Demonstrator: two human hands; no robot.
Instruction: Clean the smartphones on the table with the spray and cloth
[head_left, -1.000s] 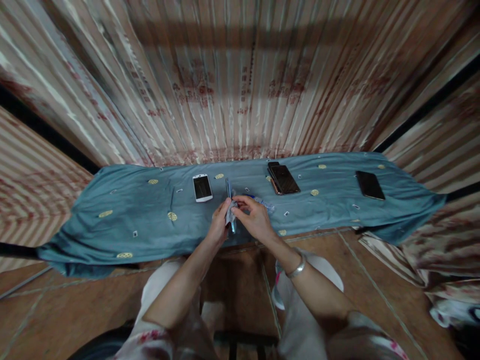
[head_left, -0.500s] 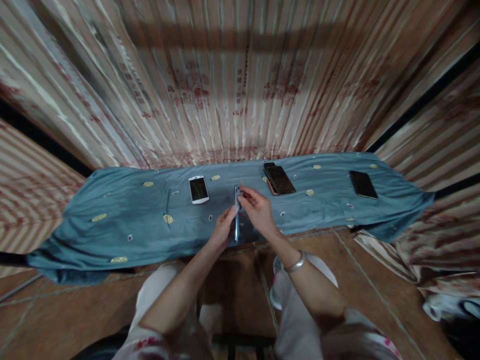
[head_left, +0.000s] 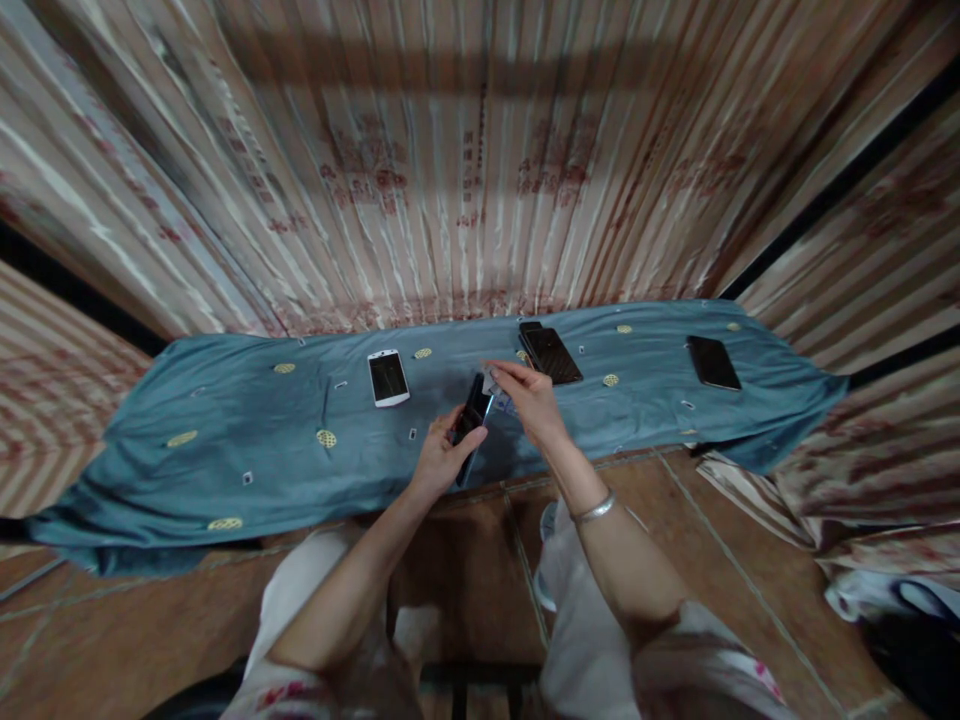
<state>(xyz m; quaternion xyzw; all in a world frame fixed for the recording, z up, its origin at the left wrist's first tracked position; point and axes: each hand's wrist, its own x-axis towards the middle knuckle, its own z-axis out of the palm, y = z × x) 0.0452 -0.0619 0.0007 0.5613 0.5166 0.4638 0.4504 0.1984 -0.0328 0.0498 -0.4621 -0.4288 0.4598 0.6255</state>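
Note:
My left hand is wrapped round a smartphone with a dark front and a shiny bluish edge. The phone is tilted above the cloth-covered table, its dark face partly turned to me. Between the fingertips of my right hand, a small greyish-blue piece that looks like a cloth or wipe is pinched near the phone's upper right edge. Whether it presses on the phone's edge or back, I cannot tell. A white phone lies to the left of my hands, screen up.
On the blue patterned tablecloth, a stack of dark phones lies right of centre. Another dark phone rests at the far right. Striped curtains hang behind, with dark poles at the sides.
The phone has turned from edge-on so that its dark face shows, and it leans to the right. My right hand has shifted slightly right with the cloth-like piece, which shows more.

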